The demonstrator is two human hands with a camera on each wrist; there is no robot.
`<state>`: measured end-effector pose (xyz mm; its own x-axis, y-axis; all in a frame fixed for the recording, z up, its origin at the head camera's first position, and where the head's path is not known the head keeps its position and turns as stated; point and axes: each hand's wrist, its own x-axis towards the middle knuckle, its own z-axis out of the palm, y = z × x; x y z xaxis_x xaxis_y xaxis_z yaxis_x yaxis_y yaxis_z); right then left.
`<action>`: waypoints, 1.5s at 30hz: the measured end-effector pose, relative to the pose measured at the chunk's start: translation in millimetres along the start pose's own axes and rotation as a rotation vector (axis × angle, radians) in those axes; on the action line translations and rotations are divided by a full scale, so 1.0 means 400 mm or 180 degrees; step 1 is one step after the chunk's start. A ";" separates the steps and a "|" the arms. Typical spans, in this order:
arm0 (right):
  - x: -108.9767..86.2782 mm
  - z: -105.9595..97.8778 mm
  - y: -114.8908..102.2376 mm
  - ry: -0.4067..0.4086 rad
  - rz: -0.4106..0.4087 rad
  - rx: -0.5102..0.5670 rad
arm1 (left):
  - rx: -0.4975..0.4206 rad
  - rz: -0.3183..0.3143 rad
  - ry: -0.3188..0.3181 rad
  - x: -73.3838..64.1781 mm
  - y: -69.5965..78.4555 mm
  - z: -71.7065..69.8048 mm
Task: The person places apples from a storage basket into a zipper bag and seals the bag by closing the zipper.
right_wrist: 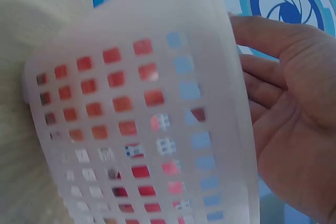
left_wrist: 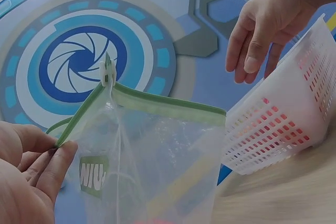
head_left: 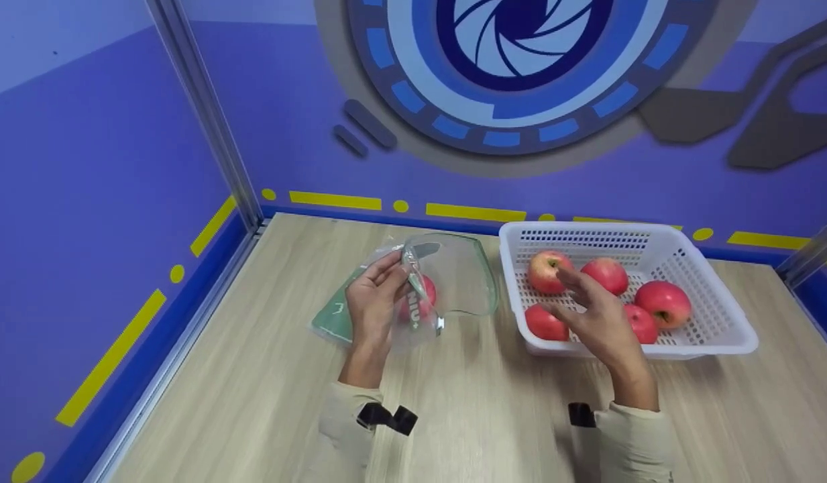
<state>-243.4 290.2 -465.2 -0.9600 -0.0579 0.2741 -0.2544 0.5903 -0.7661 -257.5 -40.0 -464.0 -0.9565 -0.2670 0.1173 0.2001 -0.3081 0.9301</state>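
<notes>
Tabletop [head_left: 252, 382]: pale wood grain. Far wall [head_left: 272, 100] and left wall [head_left: 84, 215]: purple-blue, lighter above, meeting at a metal post [head_left: 208, 107]; second metal bar [head_left: 815, 251] at far right. Far wall bears a large circular emblem [head_left: 520, 60], angular grey-brown shapes [head_left: 782, 131] right of it. Yellow dashes [head_left: 475, 212] line both walls low down.

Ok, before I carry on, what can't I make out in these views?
Apple in the bag: head view, clear bag and its lettering partly mask it; left wrist view, the bottom edge leaves a red sliver.
Basket apples: right wrist view, the basket wall leaves only reddish patches through its holes.
Right hand: right wrist view, fingertips hidden behind the basket rim.
Left hand: left wrist view, cut off by the left edge.
</notes>
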 end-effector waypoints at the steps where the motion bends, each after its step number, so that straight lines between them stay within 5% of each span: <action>1: -0.002 -0.004 0.002 -0.0047 0.0022 -0.0001 | 0.0004 0.0000 0.0002 0.000 0.001 0.000; 22: -0.003 -0.031 0.030 -0.0558 0.0296 -0.0240 | -0.0048 -0.0073 -0.0017 0.004 0.007 0.004; 31: 0.003 -0.023 0.036 -0.0830 0.0211 -0.0447 | -0.0063 -0.0098 0.0010 0.003 0.002 -0.001; 45: 0.008 -0.010 0.036 -0.0656 0.0191 -0.0501 | -0.0022 -0.0044 0.0074 0.007 0.002 0.002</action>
<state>-249.5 301.7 -472.9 -0.9805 -0.1723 0.0945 -0.1904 0.7146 -0.6732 -260.1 -40.1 -462.5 -0.9540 -0.2839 0.0962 0.1883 -0.3181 0.9292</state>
